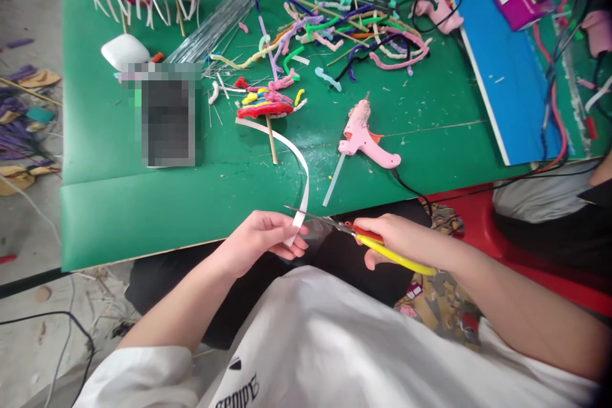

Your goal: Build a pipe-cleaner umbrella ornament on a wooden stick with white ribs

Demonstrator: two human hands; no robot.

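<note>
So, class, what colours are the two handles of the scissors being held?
A yellow handle and an orange-red handle; the head view shows both best.

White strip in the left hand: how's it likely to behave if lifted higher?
The white strip is probably bendy with some spring, since it bows in a smooth curve. Likely very light, being thin and narrow. The far end may swing, as the left hand pinches only the near end.
</note>
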